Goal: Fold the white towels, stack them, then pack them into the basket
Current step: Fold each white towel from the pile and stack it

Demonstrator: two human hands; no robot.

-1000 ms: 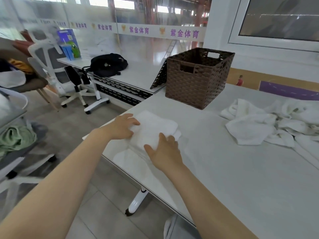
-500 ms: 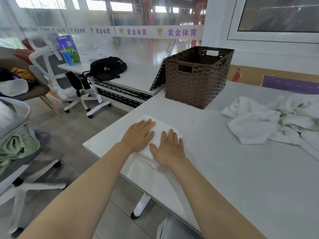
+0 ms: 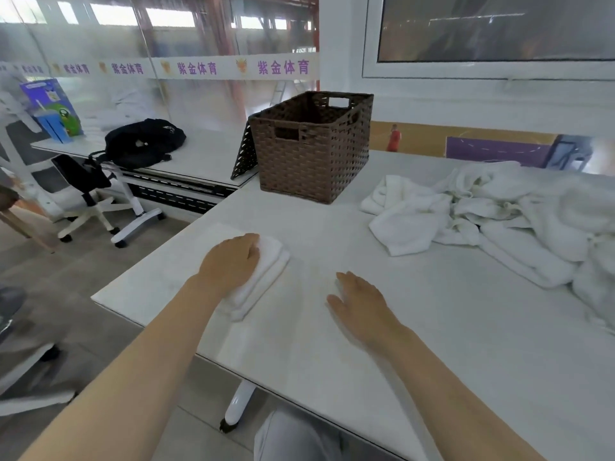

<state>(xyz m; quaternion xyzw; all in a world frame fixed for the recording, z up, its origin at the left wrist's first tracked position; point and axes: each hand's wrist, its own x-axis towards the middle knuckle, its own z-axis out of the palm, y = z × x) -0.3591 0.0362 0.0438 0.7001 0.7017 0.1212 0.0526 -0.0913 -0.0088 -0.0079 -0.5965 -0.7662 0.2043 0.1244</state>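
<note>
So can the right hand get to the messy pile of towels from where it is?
Probably yes. The right hand lies open and empty, with only bare table between it and the pile of towels. The left hand rests on the folded towel.

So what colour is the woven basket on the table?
The basket is dark brown, in a woven wicker pattern; the head view shows it clearly.

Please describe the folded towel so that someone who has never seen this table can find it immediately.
Start at the brown woven basket on the white table and come toward the table's near left corner. There the folded towel lies under the left hand. Unlike the loose towel pile at right, it is a neat, flat rectangle.
</note>
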